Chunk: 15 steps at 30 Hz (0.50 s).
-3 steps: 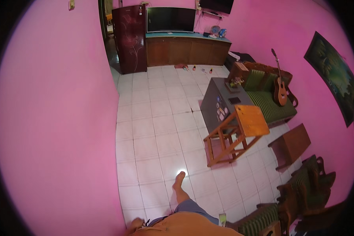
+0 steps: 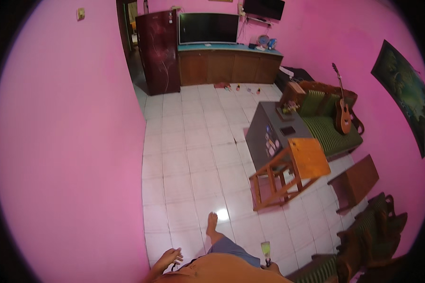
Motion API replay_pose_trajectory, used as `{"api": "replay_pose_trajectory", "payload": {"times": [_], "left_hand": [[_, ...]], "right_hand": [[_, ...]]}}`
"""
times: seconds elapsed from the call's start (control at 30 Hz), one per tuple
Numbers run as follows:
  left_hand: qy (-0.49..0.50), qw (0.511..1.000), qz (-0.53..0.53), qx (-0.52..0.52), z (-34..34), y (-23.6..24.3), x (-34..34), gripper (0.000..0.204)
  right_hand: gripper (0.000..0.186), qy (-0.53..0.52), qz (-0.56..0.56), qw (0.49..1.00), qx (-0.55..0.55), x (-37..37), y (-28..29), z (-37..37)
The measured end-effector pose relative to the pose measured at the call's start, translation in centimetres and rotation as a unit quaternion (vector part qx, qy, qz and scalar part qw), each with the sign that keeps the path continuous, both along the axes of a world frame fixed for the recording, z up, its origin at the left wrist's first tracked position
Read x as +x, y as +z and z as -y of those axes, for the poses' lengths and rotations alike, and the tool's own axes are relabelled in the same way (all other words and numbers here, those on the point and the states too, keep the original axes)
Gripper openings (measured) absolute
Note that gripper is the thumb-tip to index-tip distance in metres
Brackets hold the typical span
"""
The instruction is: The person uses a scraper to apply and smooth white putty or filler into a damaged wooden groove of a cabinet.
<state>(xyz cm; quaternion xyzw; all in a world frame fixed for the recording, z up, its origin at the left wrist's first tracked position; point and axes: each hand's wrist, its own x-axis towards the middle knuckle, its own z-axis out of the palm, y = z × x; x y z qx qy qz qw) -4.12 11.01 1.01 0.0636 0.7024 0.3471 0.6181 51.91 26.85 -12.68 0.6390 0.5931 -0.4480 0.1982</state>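
Observation:
My left hand (image 2: pixel 170 258) hangs at my left side near the pink wall, its fingers loosely bent and apart, with nothing visible in it. At my right side, my right hand (image 2: pixel 272 268) is closed round the dark handle of a scraper (image 2: pixel 266 248). Its flat, pale green blade widens away from the hand and points forward over the white floor tiles. Part of the right hand is hidden behind my torso. One bare foot (image 2: pixel 212 222) rests on the tiles ahead of me.
A wooden stool (image 2: pixel 309 157) stands ahead to the right, before a grey table (image 2: pixel 264 123). Beyond are a green-striped sofa (image 2: pixel 328 134) with a guitar (image 2: pixel 344 117), a dark red refrigerator (image 2: pixel 159 54) and a low cabinet (image 2: pixel 222 67). Small bottles (image 2: pixel 238 87) lie near the cabinet. Chairs line the right.
Both hands have come further into view at the lower edge. More of the scraper shows, with its handle and my right hand now visible. The room has shifted slightly down and right.

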Motion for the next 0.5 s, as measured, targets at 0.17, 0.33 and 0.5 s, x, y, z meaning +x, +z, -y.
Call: {"api": "replay_pose_trajectory", "payload": {"times": [0.17, 0.33, 0.5], "left_hand": [[-0.188, 0.962, -0.179, 0.082, -17.0, 6.7, -5.5, 0.045], [-0.057, 0.981, -0.168, 0.075, -24.8, 1.5, -14.5, 0.043], [0.064, 0.990, -0.073, -0.104, -29.8, -7.1, -20.9, 0.043]], "right_hand": [[0.062, -0.024, -0.093, 0.980, 0.172, -22.6, 12.0, -22.5], [0.057, 0.001, -0.168, 0.956, 0.242, -37.7, 18.6, -39.1], [0.059, 0.046, -0.143, 0.988, 0.015, -46.2, 18.3, -50.7]]}}
